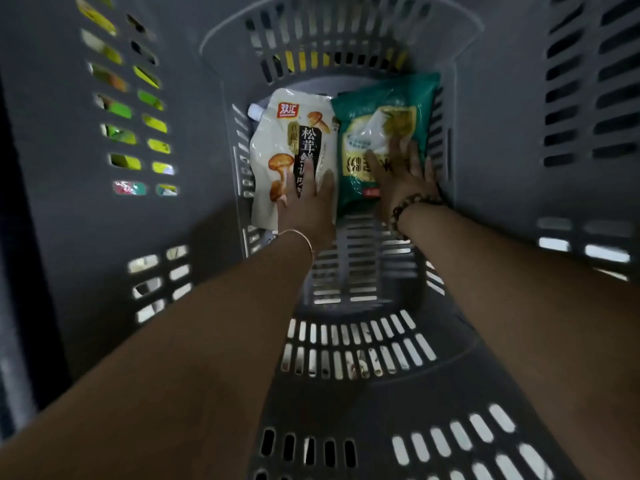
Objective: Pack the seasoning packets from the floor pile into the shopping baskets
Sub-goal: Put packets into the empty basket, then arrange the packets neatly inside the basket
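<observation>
I look straight down into a deep grey slotted shopping basket (349, 271). Two packets lie side by side on its bottom at the far end. A white spouted pouch (280, 140) with mushroom pictures is on the left. To its right lies a green packet (388, 109) with a yellow panel. My left hand (306, 202) rests flat on the lower part of the white pouch, fingers straight. My right hand (401, 178), with a bead bracelet at the wrist, presses flat on the lower half of the green packet, fingers spread.
The basket's grey walls (194, 168) rise close on all sides. Through the slots of the left wall (138, 109) I see yellow and green packets outside. The near half of the basket floor shows bare slots.
</observation>
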`<state>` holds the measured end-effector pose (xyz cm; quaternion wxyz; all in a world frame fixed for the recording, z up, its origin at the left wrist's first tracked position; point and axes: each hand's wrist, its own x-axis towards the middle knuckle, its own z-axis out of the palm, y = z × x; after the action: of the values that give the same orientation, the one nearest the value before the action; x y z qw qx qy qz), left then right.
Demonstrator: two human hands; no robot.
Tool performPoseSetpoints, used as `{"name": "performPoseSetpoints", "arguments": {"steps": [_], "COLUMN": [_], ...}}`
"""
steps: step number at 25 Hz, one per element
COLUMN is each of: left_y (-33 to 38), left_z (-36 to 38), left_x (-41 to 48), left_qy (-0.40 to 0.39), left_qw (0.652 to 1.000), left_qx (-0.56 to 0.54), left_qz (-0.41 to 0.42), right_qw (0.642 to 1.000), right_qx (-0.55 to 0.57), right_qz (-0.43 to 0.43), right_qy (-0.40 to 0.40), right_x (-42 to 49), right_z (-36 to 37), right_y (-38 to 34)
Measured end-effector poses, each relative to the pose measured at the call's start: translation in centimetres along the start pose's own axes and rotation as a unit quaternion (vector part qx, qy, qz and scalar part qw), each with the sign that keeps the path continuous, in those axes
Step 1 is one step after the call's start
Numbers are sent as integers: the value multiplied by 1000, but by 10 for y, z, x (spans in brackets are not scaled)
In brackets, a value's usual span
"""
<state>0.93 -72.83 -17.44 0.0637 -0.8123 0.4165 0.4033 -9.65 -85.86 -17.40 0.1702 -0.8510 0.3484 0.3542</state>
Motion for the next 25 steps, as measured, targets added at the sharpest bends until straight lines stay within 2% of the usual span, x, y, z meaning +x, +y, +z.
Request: {"name": "performPoseSetpoints", "arguments": {"steps": [3, 6, 9, 11, 15, 17, 19, 21, 25], "left_y": [7, 17, 24, 26, 19, 2, -31, -72, -155], "left_z": [-21, -53, -93, -122, -182, -205, -221, -226, -204], "left_x": [-8, -31, -66, -95, -178, -225, -266, -295, -320], "left_qy": [2, 72, 98, 129, 203, 257, 305, 330, 322], "left_qw": [997, 972, 953, 944, 929, 919, 900, 882, 869], "left_qx": [-74, -207, -269, -291, -308, -296, -307, -336, -363], "left_qz": [-34, -82, -101, -88, -1, 43, 52, 11, -98], "right_qw": [999, 992, 983, 978, 960, 941, 922, 909, 892], "right_qx": [39, 112, 140, 152, 215, 267, 302, 323, 340], "right_qz": [21, 39, 41, 41, 31, 16, -9, -43, -157], "right_qy": [-9, 51, 108, 134, 175, 208, 243, 260, 253], "right_x": [-14, -41, -75, -103, -169, -204, -238, -264, -286], "right_z": [-15, -38, -66, -85, -135, -159, -181, -199, -205], "right_y": [-8, -23, -40, -51, -88, -114, -149, -188, -285]}}
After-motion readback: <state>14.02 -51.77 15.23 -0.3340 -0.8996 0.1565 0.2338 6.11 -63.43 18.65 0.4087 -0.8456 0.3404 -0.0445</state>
